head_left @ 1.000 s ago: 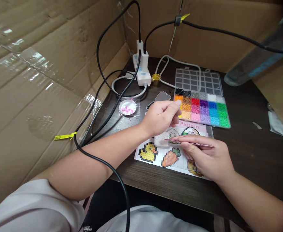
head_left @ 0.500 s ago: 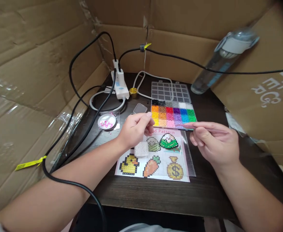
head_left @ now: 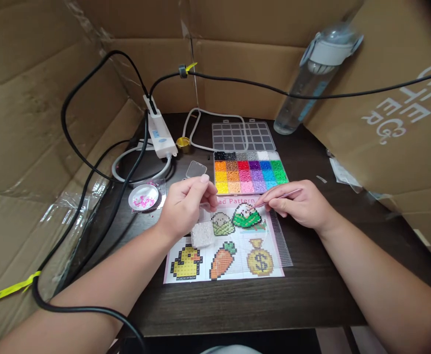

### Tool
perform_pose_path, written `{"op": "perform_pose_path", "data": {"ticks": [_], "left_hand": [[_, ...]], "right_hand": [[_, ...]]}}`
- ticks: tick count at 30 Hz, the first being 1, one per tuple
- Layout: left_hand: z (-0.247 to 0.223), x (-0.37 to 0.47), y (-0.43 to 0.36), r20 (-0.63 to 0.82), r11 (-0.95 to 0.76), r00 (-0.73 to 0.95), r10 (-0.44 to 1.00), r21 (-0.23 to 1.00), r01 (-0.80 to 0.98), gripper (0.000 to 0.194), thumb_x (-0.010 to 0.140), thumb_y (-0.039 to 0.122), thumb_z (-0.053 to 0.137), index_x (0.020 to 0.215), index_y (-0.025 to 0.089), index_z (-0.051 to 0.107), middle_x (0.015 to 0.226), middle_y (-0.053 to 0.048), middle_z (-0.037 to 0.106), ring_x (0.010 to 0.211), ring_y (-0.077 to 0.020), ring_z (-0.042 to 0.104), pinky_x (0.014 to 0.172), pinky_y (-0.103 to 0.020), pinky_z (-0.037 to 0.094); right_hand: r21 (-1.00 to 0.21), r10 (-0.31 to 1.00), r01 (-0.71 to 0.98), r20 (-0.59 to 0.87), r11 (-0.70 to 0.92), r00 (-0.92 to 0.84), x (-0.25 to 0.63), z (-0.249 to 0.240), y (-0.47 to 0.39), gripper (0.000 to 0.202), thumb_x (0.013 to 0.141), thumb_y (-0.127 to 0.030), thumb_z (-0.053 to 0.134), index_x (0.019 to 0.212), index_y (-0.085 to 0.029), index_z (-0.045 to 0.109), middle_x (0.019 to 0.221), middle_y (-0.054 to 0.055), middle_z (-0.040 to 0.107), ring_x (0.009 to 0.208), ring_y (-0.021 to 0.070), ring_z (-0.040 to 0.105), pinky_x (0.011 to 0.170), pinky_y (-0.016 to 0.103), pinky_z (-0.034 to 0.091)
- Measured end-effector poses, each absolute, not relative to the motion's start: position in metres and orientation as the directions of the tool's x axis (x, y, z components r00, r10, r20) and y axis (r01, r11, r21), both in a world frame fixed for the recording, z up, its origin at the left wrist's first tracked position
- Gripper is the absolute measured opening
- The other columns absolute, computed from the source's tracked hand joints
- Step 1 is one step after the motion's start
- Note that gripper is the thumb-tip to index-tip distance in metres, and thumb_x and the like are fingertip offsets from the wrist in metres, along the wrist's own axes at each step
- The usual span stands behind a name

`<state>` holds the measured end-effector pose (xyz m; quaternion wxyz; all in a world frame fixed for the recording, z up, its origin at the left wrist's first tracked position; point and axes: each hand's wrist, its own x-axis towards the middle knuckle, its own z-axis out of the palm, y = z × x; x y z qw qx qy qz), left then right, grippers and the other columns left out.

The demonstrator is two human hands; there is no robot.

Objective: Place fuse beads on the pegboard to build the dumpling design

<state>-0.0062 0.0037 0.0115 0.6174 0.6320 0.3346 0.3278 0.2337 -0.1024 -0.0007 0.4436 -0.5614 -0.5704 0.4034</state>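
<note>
Bead figure (head_left: pixel 247 221), green below and white above with a dark outline, lies over the upper right of the pattern sheet (head_left: pixel 205 270), above the printed money bag; my tweezers (head_left: pixel 291 193) now reach in to it. A second ago their tip was at the small box (head_left: pixel 203 245) of pale beads; half a second ago it was raised, away from the box; now it is down at the white part of the bead figure; I take this to mean that the work has shifted from the box to that white area. My right hand (head_left: pixel 300 204) is closed on the tweezers; whether their tip carries a bead is too small to tell. My left hand (head_left: pixel 187 204) stays by the small box, its fingers curled in towards the thumb; I cannot tell whether they pinch anything. My view has swung too, so the water bottle (head_left: pixel 313 76) shows whole, as it did not a second ago; the open bead case (head_left: pixel 230 135) lies behind the pattern sheet, and the white dish (head_left: pixel 145 189) of pink beads sits left of my left hand.
</note>
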Motion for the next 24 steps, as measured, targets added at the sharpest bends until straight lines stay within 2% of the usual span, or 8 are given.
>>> {"op": "perform_pose_path", "data": {"ticks": [13, 19, 24], "left_hand": [[0.0100, -0.0058, 0.0039, 0.000, -0.007, 0.563, 0.826, 1.000, 0.011, 0.038, 0.090, 0.047, 0.053, 0.071, 0.015, 0.062, 0.061, -0.004, 0.063, 0.054, -0.0130, 0.062, 0.052, -0.025, 0.052], [0.0075, -0.0063, 0.0056, 0.000, 0.000, 0.569, 0.822, 1.000, -0.001, 0.038, 0.091, 0.046, 0.053, 0.072, 0.015, 0.063, 0.062, -0.004, 0.064, 0.053, -0.0130, 0.062, 0.052, -0.025, 0.052], [0.0076, -0.0061, 0.0060, 0.004, -0.008, 0.574, 0.819, 1.000, 0.005, 0.039, 0.092, 0.046, 0.051, 0.072, 0.014, 0.062, 0.062, -0.004, 0.063, 0.053, -0.0129, 0.062, 0.051, -0.024, 0.052]], "right_hand": [[-0.963, 1.000, 0.269, 0.030, 0.028, 0.003, 0.2351, -0.0061, -0.1007, 0.017, 0.083, -0.028, 0.070, 0.089, -0.015, 0.080, 0.069, 0.005, 0.074, 0.045, 0.0070, 0.048, 0.044, 0.021, 0.040], [-0.961, 0.999, 0.276, 0.039, 0.038, -0.001, 0.2338, -0.0084, -0.1005, 0.016, 0.083, -0.027, 0.070, 0.089, -0.017, 0.080, 0.081, 0.007, 0.078, 0.047, 0.0070, 0.051, 0.046, 0.022, 0.043], [-0.960, 1.000, 0.280, 0.027, 0.024, 0.006, 0.2346, -0.0111, -0.1004, 0.016, 0.084, -0.028, 0.070, 0.089, -0.016, 0.080, 0.082, 0.008, 0.077, 0.047, 0.0069, 0.051, 0.045, 0.022, 0.043]]}}
